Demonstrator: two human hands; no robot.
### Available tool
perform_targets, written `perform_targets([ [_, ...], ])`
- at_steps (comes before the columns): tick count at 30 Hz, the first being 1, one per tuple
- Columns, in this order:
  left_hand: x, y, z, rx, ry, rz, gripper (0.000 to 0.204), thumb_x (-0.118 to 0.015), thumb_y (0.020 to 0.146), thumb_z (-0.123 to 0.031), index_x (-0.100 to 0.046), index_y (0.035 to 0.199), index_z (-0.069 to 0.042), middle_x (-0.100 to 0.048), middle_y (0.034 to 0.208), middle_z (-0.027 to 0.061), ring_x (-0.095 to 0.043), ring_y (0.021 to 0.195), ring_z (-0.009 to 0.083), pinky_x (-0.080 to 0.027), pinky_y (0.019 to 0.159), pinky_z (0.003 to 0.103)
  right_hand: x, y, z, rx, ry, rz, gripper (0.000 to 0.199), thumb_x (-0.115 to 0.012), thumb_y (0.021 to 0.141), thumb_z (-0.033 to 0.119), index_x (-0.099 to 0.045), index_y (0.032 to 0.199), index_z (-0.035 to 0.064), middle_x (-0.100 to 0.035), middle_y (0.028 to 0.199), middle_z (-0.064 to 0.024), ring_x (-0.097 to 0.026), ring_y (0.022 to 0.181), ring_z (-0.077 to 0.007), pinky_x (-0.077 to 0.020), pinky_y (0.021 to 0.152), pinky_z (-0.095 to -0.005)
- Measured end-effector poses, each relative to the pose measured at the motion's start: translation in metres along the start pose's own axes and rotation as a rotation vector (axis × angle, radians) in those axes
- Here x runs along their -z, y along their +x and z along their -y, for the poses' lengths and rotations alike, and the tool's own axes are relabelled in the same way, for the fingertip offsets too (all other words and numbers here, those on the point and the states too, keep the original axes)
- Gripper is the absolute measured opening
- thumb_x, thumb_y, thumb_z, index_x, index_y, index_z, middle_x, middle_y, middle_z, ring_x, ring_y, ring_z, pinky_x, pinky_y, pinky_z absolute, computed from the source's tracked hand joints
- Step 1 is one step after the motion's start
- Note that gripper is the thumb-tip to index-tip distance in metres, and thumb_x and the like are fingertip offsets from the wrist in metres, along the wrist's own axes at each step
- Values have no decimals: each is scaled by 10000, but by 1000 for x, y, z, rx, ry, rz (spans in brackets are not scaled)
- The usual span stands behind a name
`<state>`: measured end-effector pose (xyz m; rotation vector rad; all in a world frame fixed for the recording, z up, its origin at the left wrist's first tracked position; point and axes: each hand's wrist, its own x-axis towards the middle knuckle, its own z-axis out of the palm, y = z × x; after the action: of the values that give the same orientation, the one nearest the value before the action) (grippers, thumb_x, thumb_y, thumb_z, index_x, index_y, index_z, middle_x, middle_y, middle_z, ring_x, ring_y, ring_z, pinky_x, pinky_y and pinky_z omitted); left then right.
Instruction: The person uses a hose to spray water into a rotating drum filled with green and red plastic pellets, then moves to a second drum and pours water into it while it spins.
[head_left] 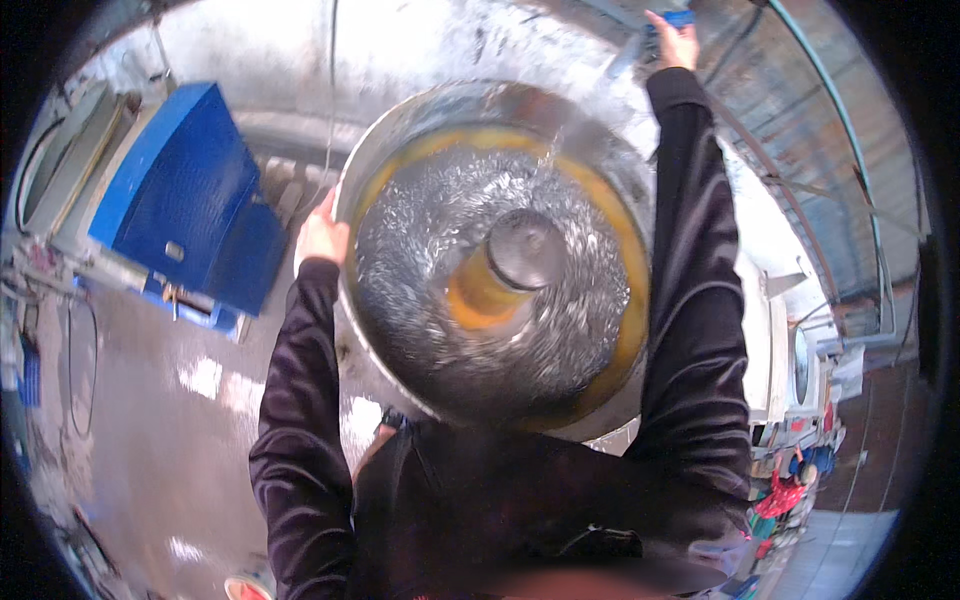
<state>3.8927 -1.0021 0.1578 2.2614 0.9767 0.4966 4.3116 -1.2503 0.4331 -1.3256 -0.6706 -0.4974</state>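
Observation:
In front of me stands a large round vibratory finishing bowl (632,180), with a yellow-brown lining along its inner wall. Shiny small metal pieces (420,215), blurred and wet-looking, fill the ring around its centre post (527,250). The post has a grey round top and a yellow-brown side. My left hand (323,236) grips the bowl's left rim. Stretched out beyond the far right rim, my right hand (677,45) is closed around a small blue object (680,18). Something pale and translucent shows beside that hand; its kind is unclear. A thin splash glints near the bowl's far wall.
At the left stands a blue machine cabinet (180,200) with grey equipment behind it. A whitish wall (430,40) rises past the bowl. Pipes (840,100) run along the right. Farther off at the lower right, a person in red (783,495) is among stacked items.

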Motion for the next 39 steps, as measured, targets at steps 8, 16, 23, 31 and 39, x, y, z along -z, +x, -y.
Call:
perform_targets([
  [8, 1, 0, -8, 113, 63, 56, 596, -509, 704, -140, -482, 1288, -259, -621, 999, 211, -603, 940, 359, -471, 844, 432, 24, 3, -7, -108, -67, 242, 280, -612, 760, 21, -530, 1024, 64, -566, 765, -35, -537, 638, -174, -445, 555, -320],
  [16, 8, -1, -10, 56, 68, 105, 605, -519, 726, -176, -446, 1325, -214, -627, 995, 205, -608, 937, 321, -461, 863, 401, 32, 59, -66, 128, -251, -5, 326, -789, 604, 111, -505, 732, 15, -557, 678, -38, -523, 577, -141, -457, 589, -299],
  [23, 1, 2, -3, 55, 124, 74, 602, -514, 721, -190, -448, 1316, -255, -630, 963, 188, -601, 931, 331, -463, 855, 404, 39, 72, -72, 127, -402, -16, 280, -768, 614, 85, -518, 722, 19, -560, 674, -32, -518, 572, -143, -444, 575, -295],
  [31, 4, 2, -4, 85, 119, 142, 596, -503, 749, -229, -424, 1339, -223, -600, 1037, 204, -568, 1008, 312, -433, 908, 399, 41, 74, -81, 135, -287, 30, 252, -734, 621, 56, -507, 728, 35, -542, 671, -25, -501, 577, -149, -430, 585, -314],
  [39, 4, 1, -5, 56, 128, 116, 621, -534, 737, -208, -418, 1347, -235, -615, 994, 195, -594, 955, 304, -452, 886, 392, 32, 51, -63, 112, -342, 56, 323, -757, 672, 175, -527, 851, 36, -545, 707, -21, -510, 597, -126, -417, 565, -264],
])
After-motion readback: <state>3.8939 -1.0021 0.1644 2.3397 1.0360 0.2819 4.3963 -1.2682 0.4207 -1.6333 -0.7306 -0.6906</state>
